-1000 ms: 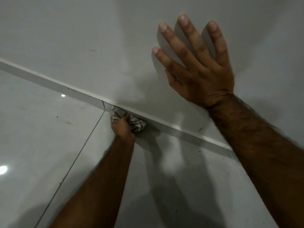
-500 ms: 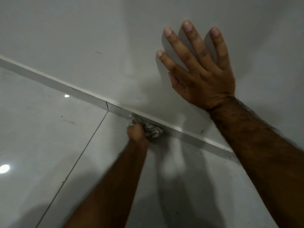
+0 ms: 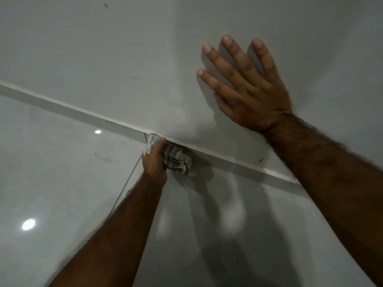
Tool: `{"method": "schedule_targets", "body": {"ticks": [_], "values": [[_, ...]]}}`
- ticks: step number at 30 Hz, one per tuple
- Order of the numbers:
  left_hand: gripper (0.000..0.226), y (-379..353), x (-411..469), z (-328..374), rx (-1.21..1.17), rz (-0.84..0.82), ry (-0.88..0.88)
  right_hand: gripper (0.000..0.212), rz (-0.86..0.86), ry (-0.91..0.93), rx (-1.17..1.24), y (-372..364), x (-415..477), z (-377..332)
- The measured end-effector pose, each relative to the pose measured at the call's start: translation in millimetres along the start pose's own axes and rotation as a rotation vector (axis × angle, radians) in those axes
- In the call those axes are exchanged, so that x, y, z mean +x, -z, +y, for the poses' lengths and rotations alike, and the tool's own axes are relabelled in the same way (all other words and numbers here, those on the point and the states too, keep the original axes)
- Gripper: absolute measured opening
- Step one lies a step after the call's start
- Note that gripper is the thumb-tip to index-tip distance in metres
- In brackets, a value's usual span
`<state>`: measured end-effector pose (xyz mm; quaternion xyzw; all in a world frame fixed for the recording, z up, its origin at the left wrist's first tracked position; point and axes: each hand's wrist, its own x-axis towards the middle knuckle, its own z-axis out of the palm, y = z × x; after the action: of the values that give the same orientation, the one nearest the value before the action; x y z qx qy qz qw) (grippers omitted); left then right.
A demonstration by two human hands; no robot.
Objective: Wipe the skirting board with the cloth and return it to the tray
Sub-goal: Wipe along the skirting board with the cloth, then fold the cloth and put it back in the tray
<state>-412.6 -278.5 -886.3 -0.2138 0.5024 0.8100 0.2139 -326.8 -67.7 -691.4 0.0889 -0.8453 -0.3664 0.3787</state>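
A grey skirting board runs diagonally from upper left to lower right, where the white wall meets the tiled floor. My left hand grips a bunched, striped grey-white cloth and presses it against the board, beside a joint in it. My right hand lies flat on the wall above, fingers spread, holding nothing. No tray is in view.
The glossy pale floor tiles reflect ceiling lights and show a few dark specks. A grout line runs from the board's joint toward me under my left arm. The white wall fills the upper half.
My left hand slid the cloth right along the board, then back left to the joint. My right hand stayed flat on the wall.
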Motion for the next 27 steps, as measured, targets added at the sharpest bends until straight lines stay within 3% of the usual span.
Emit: {"method": "schedule_targets", "body": {"ticks": [5,7,10,12,13,15,17,18,20,27], "values": [[0.026,-2,-38,32,0.018,-0.147,0.034,0.052,-0.156,-0.007,0.099,14,1,1],[0.038,-2,-55,50,-0.006,-0.209,0.033,0.048,-0.191,-0.085,0.211,27,7,-6],[0.050,-9,-85,86,-0.079,-0.245,0.104,0.038,-0.295,-0.154,0.465,52,16,-14],[0.050,-20,-111,111,-0.094,-0.269,0.136,0.037,-0.452,-0.229,0.779,70,23,-11],[0.050,-28,-127,126,-0.080,-0.285,0.127,0.038,-0.583,-0.362,0.994,81,33,-5],[0.049,-48,-159,158,-0.072,-0.312,0.117,0.048,-0.871,-0.795,1.379,108,61,14],[0.049,-70,-192,190,-0.072,-0.340,0.113,0.049,-1.009,-1.140,1.689,130,90,38],[0.049,-82,-209,208,-0.074,-0.362,0.114,0.045,-1.039,-1.209,1.796,141,105,54],[0.049,-103,-242,247,-0.068,-0.402,0.106,0.041,-1.024,-1.276,1.870,167,135,89],[0.049,-160,-340,381,0.203,-0.537,0.049,0.054,-0.762,-1.537,1.755,255,228,229]]}}
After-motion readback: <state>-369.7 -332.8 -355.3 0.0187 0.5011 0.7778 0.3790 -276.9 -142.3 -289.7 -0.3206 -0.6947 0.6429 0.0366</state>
